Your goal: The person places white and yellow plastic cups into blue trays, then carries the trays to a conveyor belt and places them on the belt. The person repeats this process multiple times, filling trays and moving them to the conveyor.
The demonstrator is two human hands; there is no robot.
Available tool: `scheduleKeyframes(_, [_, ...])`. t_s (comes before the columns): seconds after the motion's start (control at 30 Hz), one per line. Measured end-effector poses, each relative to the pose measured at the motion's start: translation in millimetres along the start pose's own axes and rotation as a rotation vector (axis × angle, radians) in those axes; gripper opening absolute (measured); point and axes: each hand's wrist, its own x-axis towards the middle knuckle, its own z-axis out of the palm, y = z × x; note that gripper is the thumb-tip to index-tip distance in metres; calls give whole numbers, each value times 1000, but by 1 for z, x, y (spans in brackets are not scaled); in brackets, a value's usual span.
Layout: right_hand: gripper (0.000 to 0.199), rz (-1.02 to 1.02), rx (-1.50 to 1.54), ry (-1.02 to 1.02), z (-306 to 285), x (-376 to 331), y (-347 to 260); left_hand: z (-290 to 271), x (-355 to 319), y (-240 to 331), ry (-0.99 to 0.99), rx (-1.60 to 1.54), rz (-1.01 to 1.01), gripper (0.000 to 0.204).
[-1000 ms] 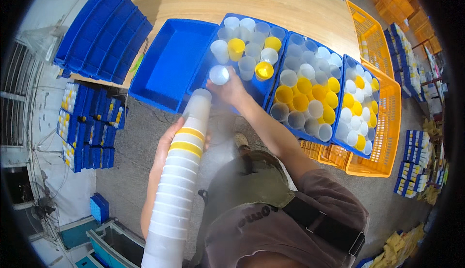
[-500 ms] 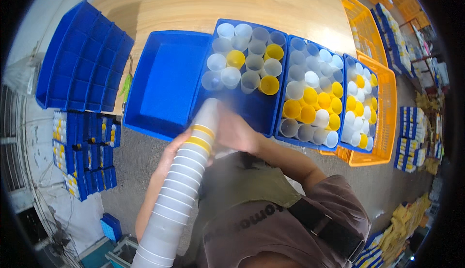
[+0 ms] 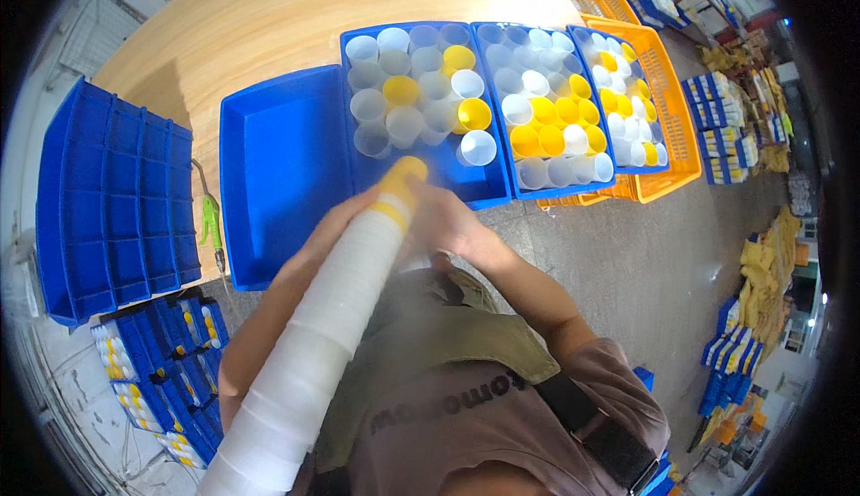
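Hidden: left hand [image 3: 345, 218] mostly behind cup stack [image 3: 313, 344], grip cannot be told; stack base cut off at lower edge. Right hand [image 3: 439, 223], fingers closed round the stack's top yellow cup [image 3: 400, 178], near edge of blue tray of cups [image 3: 421, 93]. Stack: long nested tapered tube, smooth white plastic, yellow tip, leaning over chest. Empty blue tray [image 3: 282, 173], glossy rectangular plastic, on wooden table [image 3: 269, 12]. Stacked blue bins [image 3: 112, 200], ribbed, at left

- The empty blue tray [image 3: 278, 173] is left open for a hand.
- The next blue tray [image 3: 421, 173] is crowded with upright cups [image 3: 403, 93]; only its near strip is bare.
- Approach from below is barred by the stack of cups [image 3: 331, 317].
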Motion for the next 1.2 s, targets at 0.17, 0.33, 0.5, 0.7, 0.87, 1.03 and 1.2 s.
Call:
scheduleKeyframes(0.17, [46,45,34,114,-35,45,12,-1,-2,11,22,101,-44,38])
scheduleKeyframes(0.33, [67,-113,186,279,-37,37,-16,21,-32,8,147,79,-12,41])
scheduleKeyframes(0.5, [57,-28,-273,36,-1,20,-2,29,-40,7,230,159,-65,46])
scheduleKeyframes(0.7, [57,4,-74,30,-2,36,-8,32,-36,6,299,420,-87,55])
scheduleKeyframes(0.87, [51,201,-77,-23,24,14,-19,61,-46,-8,334,171,61,56])
scheduleKeyframes(1.03, [50,-237,-287,151,36,29,-56,77,-74,0,388,71,188,57])
scheduleKeyframes(1.2, [55,337,-243,-228,5,26,-57,63,-110,-1,297,82,196,67])
